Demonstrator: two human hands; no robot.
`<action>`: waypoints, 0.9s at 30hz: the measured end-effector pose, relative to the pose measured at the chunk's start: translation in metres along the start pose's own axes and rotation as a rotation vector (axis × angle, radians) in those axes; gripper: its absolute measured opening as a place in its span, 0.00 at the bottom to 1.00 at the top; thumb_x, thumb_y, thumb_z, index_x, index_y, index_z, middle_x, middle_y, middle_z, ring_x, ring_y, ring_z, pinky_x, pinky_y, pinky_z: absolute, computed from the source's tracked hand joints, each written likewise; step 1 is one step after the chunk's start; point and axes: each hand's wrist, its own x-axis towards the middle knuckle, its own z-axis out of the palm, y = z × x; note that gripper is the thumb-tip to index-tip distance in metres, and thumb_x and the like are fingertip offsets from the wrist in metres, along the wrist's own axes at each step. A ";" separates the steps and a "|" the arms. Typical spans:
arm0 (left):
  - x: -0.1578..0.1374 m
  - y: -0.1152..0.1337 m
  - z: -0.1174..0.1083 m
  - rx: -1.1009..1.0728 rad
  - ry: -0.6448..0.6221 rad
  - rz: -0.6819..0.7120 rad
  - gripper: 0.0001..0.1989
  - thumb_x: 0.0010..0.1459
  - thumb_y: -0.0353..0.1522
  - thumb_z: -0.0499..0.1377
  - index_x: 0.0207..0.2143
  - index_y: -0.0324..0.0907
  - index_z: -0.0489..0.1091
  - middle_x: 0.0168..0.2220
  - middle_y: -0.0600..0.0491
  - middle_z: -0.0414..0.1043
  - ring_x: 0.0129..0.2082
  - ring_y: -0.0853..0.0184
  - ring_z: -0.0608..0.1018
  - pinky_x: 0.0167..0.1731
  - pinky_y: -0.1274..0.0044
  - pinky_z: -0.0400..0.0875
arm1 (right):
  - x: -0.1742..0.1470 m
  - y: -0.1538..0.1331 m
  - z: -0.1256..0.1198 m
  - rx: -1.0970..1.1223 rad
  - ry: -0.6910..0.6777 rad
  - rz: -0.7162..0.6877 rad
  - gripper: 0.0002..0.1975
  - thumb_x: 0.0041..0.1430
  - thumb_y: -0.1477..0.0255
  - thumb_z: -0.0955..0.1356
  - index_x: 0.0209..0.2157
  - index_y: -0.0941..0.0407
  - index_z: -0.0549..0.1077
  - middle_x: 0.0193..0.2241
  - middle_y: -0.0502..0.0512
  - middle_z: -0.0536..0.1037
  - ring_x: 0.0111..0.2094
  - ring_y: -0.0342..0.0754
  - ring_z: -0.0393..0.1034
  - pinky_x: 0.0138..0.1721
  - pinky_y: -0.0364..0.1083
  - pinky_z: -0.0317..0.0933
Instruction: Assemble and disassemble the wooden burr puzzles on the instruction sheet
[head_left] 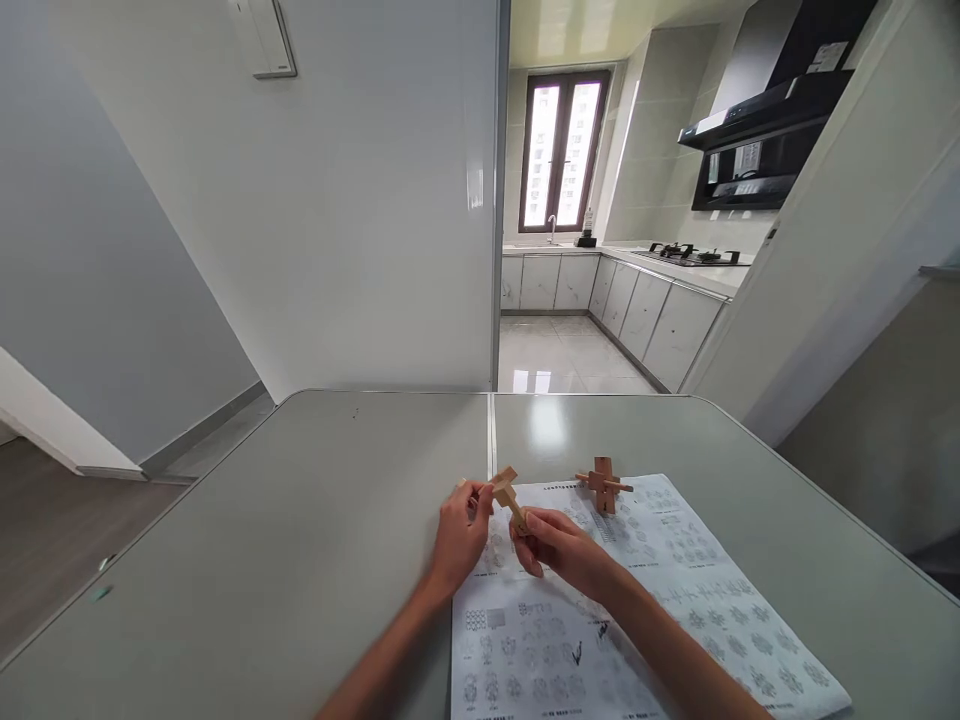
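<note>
Between my two hands are light wooden puzzle pieces (504,487), joined at an angle and held up over the paper. My left hand (463,525) has its fingers closed on the upper left end of these pieces. With thumb and fingers, my right hand (551,540) pinches the lower end of the same pieces. Beyond my right hand, a darker reddish-brown wooden cross-shaped puzzle (604,484) rests on the top of the sheet. Below both hands lies a large printed instruction sheet (555,660) with rows of small diagrams. My fingers partly hide the held pieces.
The grey-green table (300,560) has a seam down its middle and a rounded far edge. A white wall (375,200) stands behind it. A kitchen with a gas stove (690,255) shows through the doorway at right.
</note>
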 end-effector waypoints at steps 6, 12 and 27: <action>0.014 -0.012 -0.021 0.308 0.210 0.071 0.20 0.68 0.46 0.52 0.27 0.45 0.68 0.31 0.52 0.76 0.37 0.60 0.75 0.44 0.68 0.65 | 0.007 0.006 0.003 -0.321 0.272 -0.101 0.20 0.67 0.52 0.67 0.37 0.56 0.73 0.24 0.48 0.69 0.24 0.43 0.60 0.29 0.45 0.56; 0.021 -0.029 -0.045 0.657 0.282 0.082 0.17 0.65 0.41 0.57 0.23 0.46 0.63 0.27 0.52 0.73 0.35 0.58 0.73 0.41 0.68 0.62 | 0.012 0.025 -0.002 -0.849 0.573 -0.171 0.21 0.67 0.52 0.65 0.31 0.54 0.71 0.24 0.50 0.71 0.24 0.47 0.62 0.28 0.45 0.55; 0.013 -0.026 -0.041 0.668 -0.011 0.114 0.16 0.58 0.38 0.60 0.21 0.45 0.61 0.24 0.52 0.73 0.28 0.61 0.73 0.29 0.71 0.56 | 0.012 0.043 -0.014 -1.338 0.725 -0.170 0.18 0.71 0.56 0.61 0.34 0.54 0.72 0.31 0.58 0.79 0.29 0.52 0.72 0.31 0.47 0.58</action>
